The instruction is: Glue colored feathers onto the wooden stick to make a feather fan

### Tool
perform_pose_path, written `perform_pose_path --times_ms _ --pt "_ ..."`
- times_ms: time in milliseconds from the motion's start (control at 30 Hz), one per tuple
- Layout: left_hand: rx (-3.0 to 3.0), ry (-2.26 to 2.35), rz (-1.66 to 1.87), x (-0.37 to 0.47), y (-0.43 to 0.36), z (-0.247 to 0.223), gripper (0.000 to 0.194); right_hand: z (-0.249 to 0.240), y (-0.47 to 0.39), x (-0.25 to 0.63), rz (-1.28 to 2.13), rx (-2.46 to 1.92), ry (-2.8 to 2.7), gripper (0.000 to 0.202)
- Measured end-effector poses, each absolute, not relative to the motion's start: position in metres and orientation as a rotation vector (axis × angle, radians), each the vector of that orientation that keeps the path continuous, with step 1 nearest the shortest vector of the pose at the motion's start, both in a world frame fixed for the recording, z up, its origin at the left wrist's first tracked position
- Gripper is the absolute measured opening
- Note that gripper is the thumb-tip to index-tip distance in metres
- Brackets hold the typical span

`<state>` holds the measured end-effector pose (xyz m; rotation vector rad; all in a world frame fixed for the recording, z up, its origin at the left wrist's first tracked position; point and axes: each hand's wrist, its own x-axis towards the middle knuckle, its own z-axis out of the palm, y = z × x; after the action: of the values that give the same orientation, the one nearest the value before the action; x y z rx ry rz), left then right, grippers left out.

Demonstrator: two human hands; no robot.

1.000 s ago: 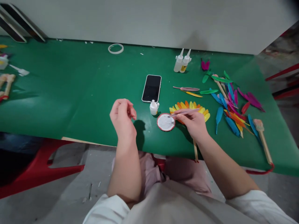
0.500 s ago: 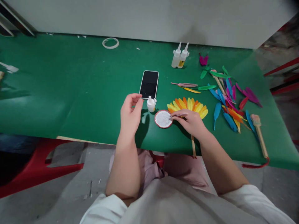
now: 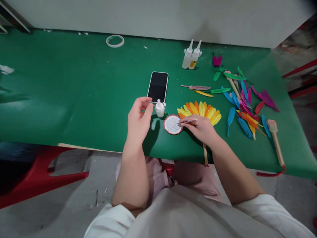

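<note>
In my right hand (image 3: 201, 127) is a pair of metal tweezers (image 3: 189, 121), closed between thumb and fingers. The tips reach the right side of a white round disc (image 3: 172, 124) with a red rim, lying on the table. Beneath and behind that hand lies a fan of yellow and orange feathers (image 3: 205, 111) with a wooden handle (image 3: 205, 154). My left hand (image 3: 140, 115) is raised left of a small white glue bottle (image 3: 159, 108), thumb and fingers pinched around something thin and pale that I cannot make out. A phone (image 3: 158, 86) lies just beyond the bottle.
Two more glue bottles (image 3: 191, 58) stand at the back. Coloured feathers (image 3: 244, 99) are scattered to the right, and a wooden handle with a red tassel (image 3: 277, 143) lies by the edge. A white tape ring (image 3: 115, 41) lies back left. A red chair (image 3: 49, 175) stands front left.
The view has shifted slightly. Both hands keep nearly the same places, with the tweezers still at the right side of the white disc.
</note>
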<state>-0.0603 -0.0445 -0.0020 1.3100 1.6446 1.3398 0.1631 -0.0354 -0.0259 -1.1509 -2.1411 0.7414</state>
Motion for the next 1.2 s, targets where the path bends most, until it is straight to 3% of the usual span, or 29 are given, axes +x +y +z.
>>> perform_pose_path --times_ms 600,767,1033,1100,1200 --pt "1.310 1.646 1.340 -0.061 -0.043 -0.003 0.021 -0.023 -0.036 0.162 0.896 -1.206 -2.004 0.010" --pt "1.313 1.529 1.262 -0.063 -0.043 -0.009 0.051 -0.020 -0.033 0.165 1.271 -1.205 -1.482 0.007" --pt "1.333 1.491 1.157 -0.051 -0.040 -0.024 0.080 -0.016 -0.030 0.162 1.580 -0.995 -0.960 0.027" --pt "1.346 1.577 1.115 -0.048 -0.039 -0.025 0.079 -0.015 -0.030 0.162 1.589 -0.982 -0.948 0.028" --pt "1.420 1.683 1.076 -0.043 -0.038 -0.023 0.054 -0.016 -0.030 0.163 1.583 -0.973 -0.942 0.027"
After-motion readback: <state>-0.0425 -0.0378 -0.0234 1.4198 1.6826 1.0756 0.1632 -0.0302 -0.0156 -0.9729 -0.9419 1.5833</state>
